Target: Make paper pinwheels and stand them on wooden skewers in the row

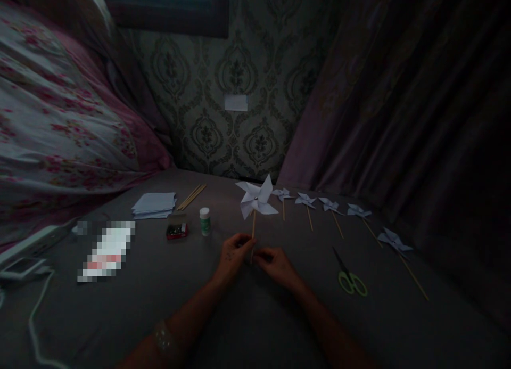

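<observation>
A white paper pinwheel (265, 199) on a thin wooden stick stands upright in front of me. My left hand (233, 256) is closed around the stick, thumb and fingers pinching it below the blades. Close beside it, my right hand (278, 266) has its fingers pinched together at the stick's lower end. The fingertips of both hands partly cover that end. To the right lie several finished-looking pinwheels on sticks, the nearest pinwheel (394, 242) at the far right. Scissors (351, 281) with yellow-green handles lie between that pinwheel and my right hand.
At the left are a stack of white paper (154, 205), several wooden sticks (192, 196), a small red box (176, 231) of tiny dark items and a white-capped bottle (205, 222). A power strip (35, 246) with a white cable lies farther left. Curtains hang on both sides.
</observation>
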`<state>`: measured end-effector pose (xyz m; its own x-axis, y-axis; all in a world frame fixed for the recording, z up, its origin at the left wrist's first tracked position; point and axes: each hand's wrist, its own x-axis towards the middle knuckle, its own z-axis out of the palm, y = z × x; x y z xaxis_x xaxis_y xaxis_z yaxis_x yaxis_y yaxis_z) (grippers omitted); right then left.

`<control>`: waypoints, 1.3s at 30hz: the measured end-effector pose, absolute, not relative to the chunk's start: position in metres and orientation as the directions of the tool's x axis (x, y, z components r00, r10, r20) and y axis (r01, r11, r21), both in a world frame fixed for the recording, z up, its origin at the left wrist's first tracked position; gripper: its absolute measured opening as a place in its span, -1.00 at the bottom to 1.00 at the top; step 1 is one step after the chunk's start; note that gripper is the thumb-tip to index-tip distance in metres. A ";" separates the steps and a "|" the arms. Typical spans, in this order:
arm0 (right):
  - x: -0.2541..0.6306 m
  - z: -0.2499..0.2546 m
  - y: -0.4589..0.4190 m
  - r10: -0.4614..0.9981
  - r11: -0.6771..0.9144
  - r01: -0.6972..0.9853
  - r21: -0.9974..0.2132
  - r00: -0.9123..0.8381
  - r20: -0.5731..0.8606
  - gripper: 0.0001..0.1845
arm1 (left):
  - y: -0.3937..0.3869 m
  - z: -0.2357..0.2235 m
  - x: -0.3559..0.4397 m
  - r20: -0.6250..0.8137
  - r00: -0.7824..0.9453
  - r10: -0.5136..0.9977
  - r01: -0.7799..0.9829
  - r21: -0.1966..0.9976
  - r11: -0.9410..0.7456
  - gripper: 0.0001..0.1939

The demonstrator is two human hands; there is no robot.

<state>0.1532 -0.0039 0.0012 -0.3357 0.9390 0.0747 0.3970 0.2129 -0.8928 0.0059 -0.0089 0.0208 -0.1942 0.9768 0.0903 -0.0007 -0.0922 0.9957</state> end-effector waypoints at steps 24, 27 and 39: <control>0.148 0.104 -0.024 0.857 0.347 0.866 -0.360 -0.137 0.498 -0.70 | -0.011 0.016 0.000 0.085 -0.183 0.979 0.098 0.993 -0.068 -0.71; 0.159 0.110 -0.015 0.740 0.279 0.901 -0.333 0.020 0.673 -0.63 | -0.014 0.016 0.000 0.058 -0.156 0.986 0.069 0.996 -0.048 -0.72; 0.175 0.110 -0.023 0.923 0.296 0.908 -0.297 -0.192 0.333 -0.66 | -0.017 0.019 0.003 0.023 -0.127 0.992 0.084 0.996 -0.013 -0.75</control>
<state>0.1750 -0.0233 0.1103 -0.1918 0.9233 0.3327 0.9079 0.2957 -0.2972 0.0029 -0.0168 0.0187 -0.1270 0.9916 0.0231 0.0836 -0.0125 0.9964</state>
